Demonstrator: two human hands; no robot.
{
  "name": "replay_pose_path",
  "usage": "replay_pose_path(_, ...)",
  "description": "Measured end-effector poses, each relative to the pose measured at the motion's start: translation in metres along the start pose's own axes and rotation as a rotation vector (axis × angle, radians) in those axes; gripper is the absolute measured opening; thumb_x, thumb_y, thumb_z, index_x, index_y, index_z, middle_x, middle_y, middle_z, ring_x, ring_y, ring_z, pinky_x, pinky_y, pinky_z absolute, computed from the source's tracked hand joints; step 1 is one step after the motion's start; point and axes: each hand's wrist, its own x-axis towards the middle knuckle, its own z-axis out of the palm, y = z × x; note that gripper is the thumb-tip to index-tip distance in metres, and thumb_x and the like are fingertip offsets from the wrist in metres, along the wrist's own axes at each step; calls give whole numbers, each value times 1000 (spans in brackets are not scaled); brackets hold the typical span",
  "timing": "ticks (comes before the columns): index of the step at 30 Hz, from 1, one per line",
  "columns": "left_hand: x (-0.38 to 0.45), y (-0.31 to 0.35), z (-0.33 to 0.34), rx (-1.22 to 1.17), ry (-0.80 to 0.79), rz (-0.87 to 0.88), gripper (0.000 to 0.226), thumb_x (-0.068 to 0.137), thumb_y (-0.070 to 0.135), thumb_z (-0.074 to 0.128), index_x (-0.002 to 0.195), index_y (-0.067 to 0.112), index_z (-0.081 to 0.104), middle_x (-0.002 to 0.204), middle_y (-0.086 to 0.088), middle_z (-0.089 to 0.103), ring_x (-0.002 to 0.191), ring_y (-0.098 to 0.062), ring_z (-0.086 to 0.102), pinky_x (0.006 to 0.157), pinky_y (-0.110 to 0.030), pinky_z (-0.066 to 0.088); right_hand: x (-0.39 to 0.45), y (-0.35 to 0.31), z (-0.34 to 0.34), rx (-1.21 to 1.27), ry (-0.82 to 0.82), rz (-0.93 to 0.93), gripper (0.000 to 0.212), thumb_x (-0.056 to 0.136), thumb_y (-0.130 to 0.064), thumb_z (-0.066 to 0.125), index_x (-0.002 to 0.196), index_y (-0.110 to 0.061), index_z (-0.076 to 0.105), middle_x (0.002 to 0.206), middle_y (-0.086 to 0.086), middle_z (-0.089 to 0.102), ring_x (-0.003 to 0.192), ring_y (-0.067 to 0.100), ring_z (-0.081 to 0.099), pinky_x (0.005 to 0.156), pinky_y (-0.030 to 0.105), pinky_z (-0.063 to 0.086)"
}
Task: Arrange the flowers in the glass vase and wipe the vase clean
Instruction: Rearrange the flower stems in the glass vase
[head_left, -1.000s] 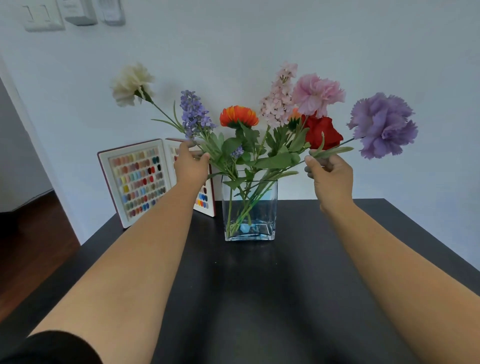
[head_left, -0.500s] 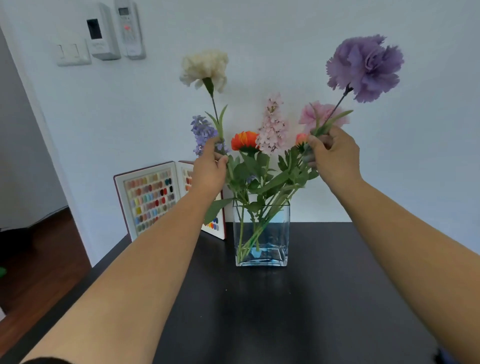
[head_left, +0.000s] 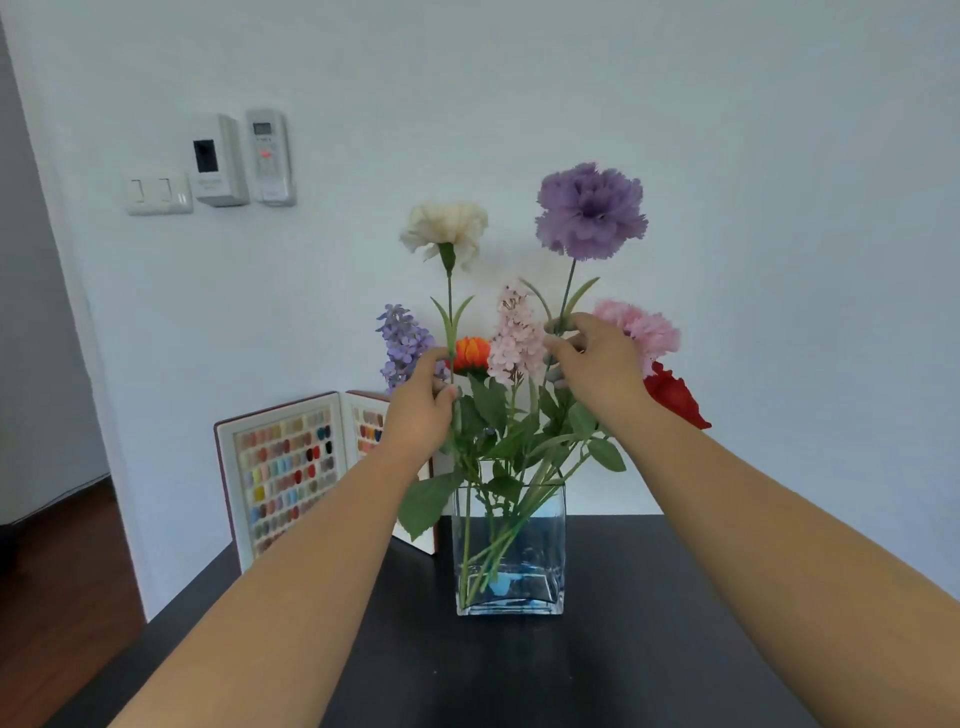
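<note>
A square glass vase (head_left: 510, 551) with some water stands on the black table (head_left: 597, 670) and holds several flowers. My left hand (head_left: 420, 410) pinches the stem of the white carnation (head_left: 445, 228), which stands upright. My right hand (head_left: 597, 369) pinches the stem of the purple carnation (head_left: 589, 210), also upright. Between the hands are an orange flower (head_left: 471, 353) and a pale pink spike (head_left: 515, 338). A lilac spike (head_left: 404, 343) shows at the left; a pink carnation (head_left: 647, 330) and a red flower (head_left: 672, 397) show at the right.
An open colour sample book (head_left: 291, 467) leans against the white wall behind the vase at the left. Wall switches (head_left: 156, 193) and two remote controls (head_left: 267, 156) hang higher up. The table's left edge drops to a wooden floor (head_left: 47, 597).
Both carnations have been swung from leaning outward to standing upright and drawn closer together. My hands have come nearer the middle of the bunch. The view has tilted upward.
</note>
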Motion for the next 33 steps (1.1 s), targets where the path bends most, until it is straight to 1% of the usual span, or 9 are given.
replay_pose_path(3, 8, 7, -12, -23, 47, 2, 39, 95, 17, 56, 130, 32, 47, 70, 10, 62, 67, -6, 60, 60, -26, 45, 1, 3, 8, -40, -50, 9, 11, 93, -21, 61, 104, -21, 64, 77, 8, 70, 62, 17, 69, 64, 42, 61)
replay_pose_path(6, 18, 19, -27, -66, 72, 1, 36, 92, 16, 59, 120, 36, 50, 66, 12, 64, 70, -5, 63, 66, -25, 50, 3, 8, 14, -80, -69, 32, 20, 94, -19, 58, 114, -16, 61, 80, 11, 70, 66, 20, 69, 66, 47, 60)
replay_pose_path(12, 36, 48, -51, -122, 145, 82, 40, 88, 13, 57, 115, 41, 52, 81, 3, 67, 73, -7, 64, 52, -11, 44, 5, 14, 20, -108, -61, 26, 18, 93, -21, 58, 111, -17, 61, 79, 10, 70, 68, 25, 69, 68, 48, 59)
replay_pose_path(18, 42, 65, -64, -76, 132, 149, 41, 86, 13, 56, 108, 47, 52, 77, 11, 65, 75, -2, 62, 61, -18, 45, 7, 19, 20, -120, -67, 35, 13, 92, -20, 59, 105, -21, 62, 73, 9, 70, 65, 29, 69, 64, 49, 59)
replay_pose_path(21, 35, 63, -62, 16, 31, 207, 41, 86, 13, 55, 110, 47, 55, 77, 13, 63, 73, -4, 61, 64, -24, 47, 4, 21, 21, -120, -97, 55, 8, 92, -18, 60, 98, -22, 63, 71, 9, 69, 60, 23, 65, 65, 47, 59)
replay_pose_path(23, 28, 60, -59, 19, -28, 180, 40, 87, 12, 56, 109, 46, 55, 82, 8, 64, 70, -12, 62, 68, -30, 52, 3, 21, 21, -110, -107, 77, 8, 92, -16, 59, 98, -21, 63, 73, 12, 69, 59, 20, 62, 66, 47, 59)
replay_pose_path(27, 26, 62, -60, -164, 64, 13, 34, 88, 7, 54, 108, 33, 60, 83, -6, 68, 73, -23, 68, 70, -36, 57, 0, 19, 18, -109, -108, 76, 8, 92, -18, 59, 98, -22, 62, 75, 13, 69, 62, 22, 63, 69, 46, 59)
replay_pose_path(30, 29, 64, -65, -204, 53, -46, 31, 89, 5, 54, 110, 27, 63, 82, -3, 67, 73, -24, 70, 68, -37, 60, -2, 18, 14, -132, -101, 62, 7, 92, -17, 58, 98, -20, 62, 72, 7, 67, 66, 26, 67, 69, 46, 59)
replay_pose_path(33, 28, 64, -69, -139, -13, -48, 30, 91, 6, 53, 109, 27, 63, 78, 2, 63, 69, -23, 70, 57, -30, 57, -4, 16, 11, -128, -104, 69, 9, 93, -18, 59, 100, -18, 63, 74, 8, 67, 66, 28, 67, 68, 47, 59)
